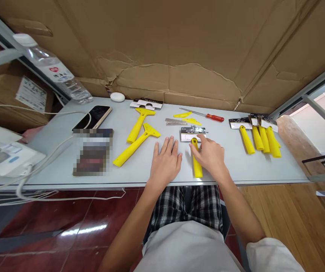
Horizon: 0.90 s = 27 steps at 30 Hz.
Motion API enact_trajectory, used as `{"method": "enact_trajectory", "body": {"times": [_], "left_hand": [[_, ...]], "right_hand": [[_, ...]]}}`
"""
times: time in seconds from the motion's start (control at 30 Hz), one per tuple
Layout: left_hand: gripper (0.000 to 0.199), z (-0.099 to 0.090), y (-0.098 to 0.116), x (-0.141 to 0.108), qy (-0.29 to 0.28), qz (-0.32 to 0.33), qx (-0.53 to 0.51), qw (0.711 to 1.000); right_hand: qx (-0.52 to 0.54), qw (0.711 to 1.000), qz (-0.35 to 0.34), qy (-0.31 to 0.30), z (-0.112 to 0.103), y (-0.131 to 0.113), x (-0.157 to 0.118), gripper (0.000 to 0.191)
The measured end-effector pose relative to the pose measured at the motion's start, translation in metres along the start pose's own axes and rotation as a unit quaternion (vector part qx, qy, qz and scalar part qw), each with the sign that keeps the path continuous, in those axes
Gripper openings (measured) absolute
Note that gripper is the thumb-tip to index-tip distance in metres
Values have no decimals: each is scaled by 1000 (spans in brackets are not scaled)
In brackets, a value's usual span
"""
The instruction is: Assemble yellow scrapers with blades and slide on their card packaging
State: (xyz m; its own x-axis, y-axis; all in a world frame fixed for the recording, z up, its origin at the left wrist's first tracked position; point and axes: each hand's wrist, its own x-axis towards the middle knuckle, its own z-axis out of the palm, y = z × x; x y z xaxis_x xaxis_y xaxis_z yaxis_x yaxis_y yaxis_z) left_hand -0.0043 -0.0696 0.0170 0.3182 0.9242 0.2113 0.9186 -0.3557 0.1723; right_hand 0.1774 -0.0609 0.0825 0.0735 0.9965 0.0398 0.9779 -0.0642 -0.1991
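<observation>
My left hand lies flat on the grey table, fingers spread, holding nothing. Just right of it, my right hand has its thumb on a yellow scraper and its index finger at the black-and-white card covering the scraper's head. The fingers below are partly hidden. Left of my hands lie two scrapers without cards, an upper one and a lower one. Behind my hands are thin metal blades, a yellow blade cover, another yellow cover and a red-handled screwdriver.
Several carded scrapers lie at the right. Loose cards and a white oval object sit by the cardboard wall. Leftward are a phone, a blurred flat item, a water bottle and white cables.
</observation>
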Motion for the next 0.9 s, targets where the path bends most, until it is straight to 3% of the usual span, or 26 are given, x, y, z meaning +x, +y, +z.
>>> {"method": "enact_trajectory", "body": {"times": [0.17,0.3,0.5,0.63,0.77,0.9], "left_hand": [[64,0,-3,-1,3,6,-9,1000],[65,0,-4,0,9,12,-19,1000],[65,-1,-4,-1,15,17,-34,999],[64,-3,-4,-2,14,17,-37,999],[64,-2,-4,-2,20,24,-37,999],[63,-1,-5,-2,24,22,-31,999]], "right_hand": [[-20,998,-6,-61,0,-13,6,47],[-15,998,-2,-66,2,-13,5,37],[-29,998,-10,-49,-18,1,-4,45],[-42,999,13,0,-37,42,7,48],[-74,994,47,62,-53,109,42,50],[-98,990,76,67,-61,180,74,52]]}}
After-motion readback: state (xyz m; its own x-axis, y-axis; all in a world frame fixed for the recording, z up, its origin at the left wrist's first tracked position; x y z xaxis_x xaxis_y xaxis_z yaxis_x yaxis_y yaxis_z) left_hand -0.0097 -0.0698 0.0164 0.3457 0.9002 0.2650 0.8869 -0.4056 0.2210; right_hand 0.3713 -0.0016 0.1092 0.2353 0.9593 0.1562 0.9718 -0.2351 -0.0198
